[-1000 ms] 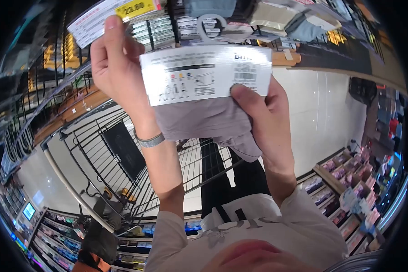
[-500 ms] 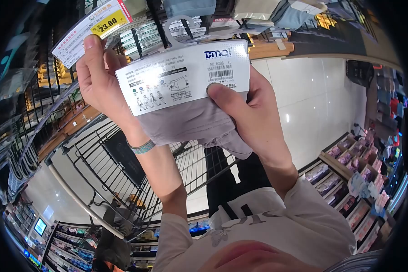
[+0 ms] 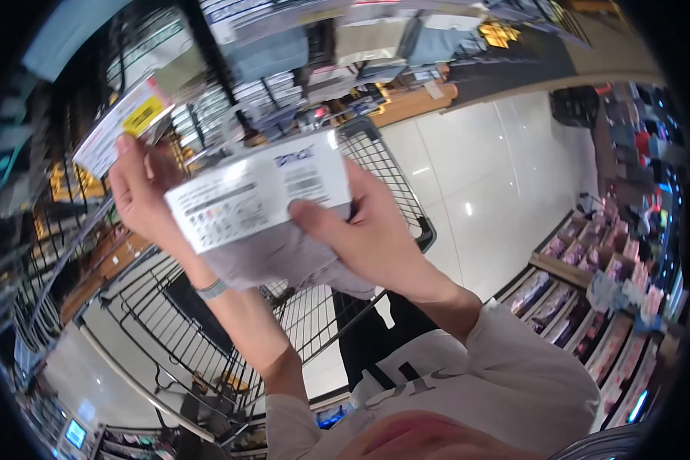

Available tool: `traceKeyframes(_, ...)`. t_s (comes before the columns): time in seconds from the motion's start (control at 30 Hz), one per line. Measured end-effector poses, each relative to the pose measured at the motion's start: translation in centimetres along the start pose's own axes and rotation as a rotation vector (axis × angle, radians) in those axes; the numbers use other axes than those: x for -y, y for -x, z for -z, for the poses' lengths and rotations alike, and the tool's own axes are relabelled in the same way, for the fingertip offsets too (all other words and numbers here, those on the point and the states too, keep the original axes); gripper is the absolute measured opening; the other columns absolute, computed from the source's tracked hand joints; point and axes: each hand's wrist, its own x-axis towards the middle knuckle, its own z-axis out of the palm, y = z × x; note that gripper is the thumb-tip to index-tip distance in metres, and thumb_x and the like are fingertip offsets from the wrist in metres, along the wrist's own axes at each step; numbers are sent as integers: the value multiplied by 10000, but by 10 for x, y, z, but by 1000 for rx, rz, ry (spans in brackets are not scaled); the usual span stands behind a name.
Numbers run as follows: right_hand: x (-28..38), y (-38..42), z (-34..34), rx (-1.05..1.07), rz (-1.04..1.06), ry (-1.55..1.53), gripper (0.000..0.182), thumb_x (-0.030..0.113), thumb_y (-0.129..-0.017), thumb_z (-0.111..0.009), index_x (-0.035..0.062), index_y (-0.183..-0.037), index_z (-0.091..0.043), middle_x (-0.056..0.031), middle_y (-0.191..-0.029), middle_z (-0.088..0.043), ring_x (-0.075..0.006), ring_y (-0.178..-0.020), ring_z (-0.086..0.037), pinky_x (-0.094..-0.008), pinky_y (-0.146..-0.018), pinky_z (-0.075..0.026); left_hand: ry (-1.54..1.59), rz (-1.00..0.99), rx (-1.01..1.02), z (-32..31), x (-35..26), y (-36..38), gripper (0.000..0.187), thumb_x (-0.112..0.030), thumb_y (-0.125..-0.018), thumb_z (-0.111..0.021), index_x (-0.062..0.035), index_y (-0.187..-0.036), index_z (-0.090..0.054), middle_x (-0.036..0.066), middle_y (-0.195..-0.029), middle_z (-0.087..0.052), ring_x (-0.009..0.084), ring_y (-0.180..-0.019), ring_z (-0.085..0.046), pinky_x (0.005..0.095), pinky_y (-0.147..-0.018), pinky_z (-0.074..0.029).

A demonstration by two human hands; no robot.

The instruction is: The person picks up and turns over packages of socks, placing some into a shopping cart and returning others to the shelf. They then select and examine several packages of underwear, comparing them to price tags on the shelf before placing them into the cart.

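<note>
Both my hands hold up a packaged garment (image 3: pixel 264 211): folded grey-lilac fabric wrapped in a white printed card band with a barcode and small pictograms. My left hand (image 3: pixel 142 195) grips its left end from behind, a bracelet on that wrist. My right hand (image 3: pixel 368 234) grips the right end, its thumb pressed on the front of the band. The frame is blurred by motion.
A black wire shopping cart (image 3: pixel 207 307) stands under the package. Racks of hanging packaged garments (image 3: pixel 284 54) with a yellow price tag (image 3: pixel 123 123) fill the top. Glossy white floor (image 3: pixel 475 176) lies to the right, low shelves of goods (image 3: pixel 590 284) beyond it.
The package and both hands have come down and left in view and tilted. The view swung, so the cart's far end now shows behind the package.
</note>
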Motion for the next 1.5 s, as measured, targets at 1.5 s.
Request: traceKeyframes(1.5,24,0,321,-250,-110,-128,341,98,-941,-629,-39,-1252,-598,-69,-1123,-691,-108,-1015,-605,-278,-926,-450,193,184,455,-232,143,156,168,-229,-994,-640,-66,-1009,-676,-47,-815,-529,72,-699,-411,236,-616,-327)
